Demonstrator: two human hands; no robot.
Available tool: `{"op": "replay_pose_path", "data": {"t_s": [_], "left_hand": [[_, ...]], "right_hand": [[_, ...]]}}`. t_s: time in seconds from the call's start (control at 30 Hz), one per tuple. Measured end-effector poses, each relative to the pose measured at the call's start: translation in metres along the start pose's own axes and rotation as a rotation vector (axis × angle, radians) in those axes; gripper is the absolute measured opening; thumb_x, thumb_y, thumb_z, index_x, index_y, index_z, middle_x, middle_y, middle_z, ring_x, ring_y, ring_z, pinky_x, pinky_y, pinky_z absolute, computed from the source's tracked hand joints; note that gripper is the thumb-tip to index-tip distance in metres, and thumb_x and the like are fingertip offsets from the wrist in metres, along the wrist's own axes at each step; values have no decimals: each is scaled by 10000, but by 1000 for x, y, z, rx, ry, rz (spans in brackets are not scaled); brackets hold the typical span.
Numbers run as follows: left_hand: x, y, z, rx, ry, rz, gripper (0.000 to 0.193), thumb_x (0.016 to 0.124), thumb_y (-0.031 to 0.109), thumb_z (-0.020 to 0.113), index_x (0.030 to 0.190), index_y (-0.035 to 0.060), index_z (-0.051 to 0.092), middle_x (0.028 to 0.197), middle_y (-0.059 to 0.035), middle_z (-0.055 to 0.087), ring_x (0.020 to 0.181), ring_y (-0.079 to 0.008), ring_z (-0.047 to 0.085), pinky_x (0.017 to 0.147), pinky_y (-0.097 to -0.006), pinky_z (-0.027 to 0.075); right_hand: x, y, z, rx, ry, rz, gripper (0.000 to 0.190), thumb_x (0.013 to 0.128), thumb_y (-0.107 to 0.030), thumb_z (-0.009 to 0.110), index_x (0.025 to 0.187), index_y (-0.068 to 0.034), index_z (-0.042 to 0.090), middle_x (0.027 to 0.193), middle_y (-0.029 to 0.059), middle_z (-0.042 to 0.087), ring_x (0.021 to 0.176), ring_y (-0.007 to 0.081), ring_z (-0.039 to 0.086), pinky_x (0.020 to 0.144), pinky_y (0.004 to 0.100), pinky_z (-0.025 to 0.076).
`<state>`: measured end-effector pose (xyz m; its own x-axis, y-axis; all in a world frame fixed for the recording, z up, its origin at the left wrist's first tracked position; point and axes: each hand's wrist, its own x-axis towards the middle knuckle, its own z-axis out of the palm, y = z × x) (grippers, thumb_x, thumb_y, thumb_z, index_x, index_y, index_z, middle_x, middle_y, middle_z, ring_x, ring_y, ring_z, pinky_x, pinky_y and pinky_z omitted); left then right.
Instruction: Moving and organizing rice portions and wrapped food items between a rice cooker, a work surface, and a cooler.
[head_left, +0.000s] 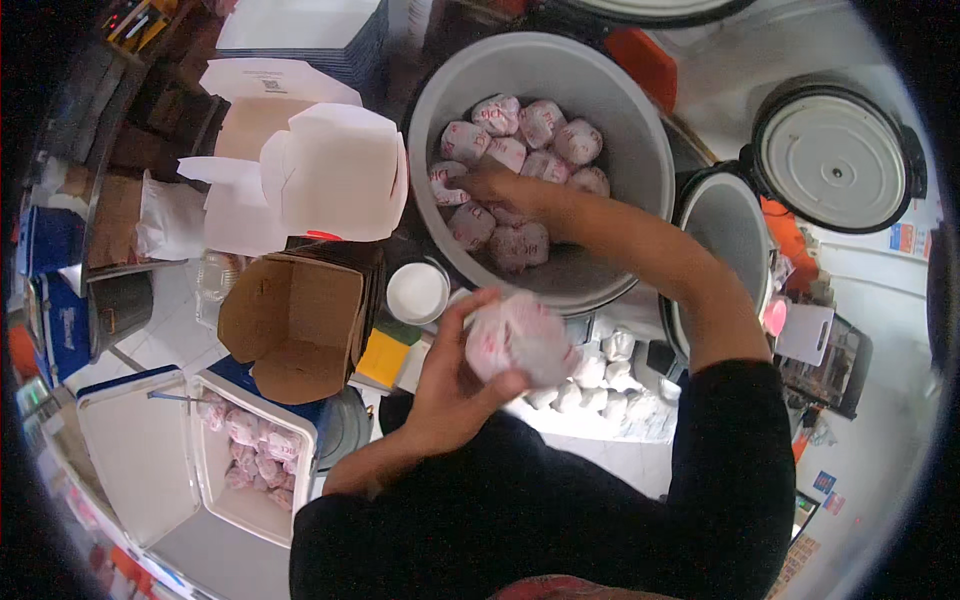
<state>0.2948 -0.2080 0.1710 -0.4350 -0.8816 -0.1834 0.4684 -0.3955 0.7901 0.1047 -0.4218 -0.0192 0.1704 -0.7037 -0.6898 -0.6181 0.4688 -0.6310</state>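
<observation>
My left hand (450, 382) holds a paper-wrapped bundle (517, 337), white with red print, in front of my body. It is blurred, and I cannot tell whether a second bundle sits behind it. My right hand (487, 184) reaches down into a large round grey pot (615, 135). Its fingertips touch a wrapped bundle (447, 193) by the pot's left wall; whether they grip it is hidden. Around that hand lie several similar bundles (541, 124) on the pot's bottom.
Left of the pot stand open white paperboard boxes (337, 180), nested brown cartons (300, 322) and a white cup (418, 292). An open cooler (304, 480) at lower left holds more bundles (262, 450). To the right is another open pot (724, 225) with a hinged lid (832, 161).
</observation>
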Motion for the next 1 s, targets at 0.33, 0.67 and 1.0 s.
{"op": "replay_pose_path", "data": {"t_s": [0.33,0.67,1.0], "left_hand": [[-79,-31,-68,-261,115,-397,834,855,446,745,1435,-30,381,1289,-159,564,1219,-260,556,1033,-391,436],[-57,-136,-43,288,-20,-560,591,880,278,747,1328,-15,497,1202,-135,594,1101,-194,582,953,-331,483],[23,-322,-12,1339,-201,345,673,855,388,720,1253,-88,460,1301,-350,443,1041,-445,589,882,-492,494]], "right_hand": [[-7,-50,27,-434,251,-89,711,649,-475,832,1121,38,689,1099,248,684,1012,340,683,864,405,549],[-308,-39,-66,61,240,-723,554,735,-334,842,1142,-17,641,984,123,706,900,201,685,793,330,557],[-319,330,159,606,885,124,659,755,-85,849,1273,62,470,1068,142,650,943,196,655,810,303,554]]}}
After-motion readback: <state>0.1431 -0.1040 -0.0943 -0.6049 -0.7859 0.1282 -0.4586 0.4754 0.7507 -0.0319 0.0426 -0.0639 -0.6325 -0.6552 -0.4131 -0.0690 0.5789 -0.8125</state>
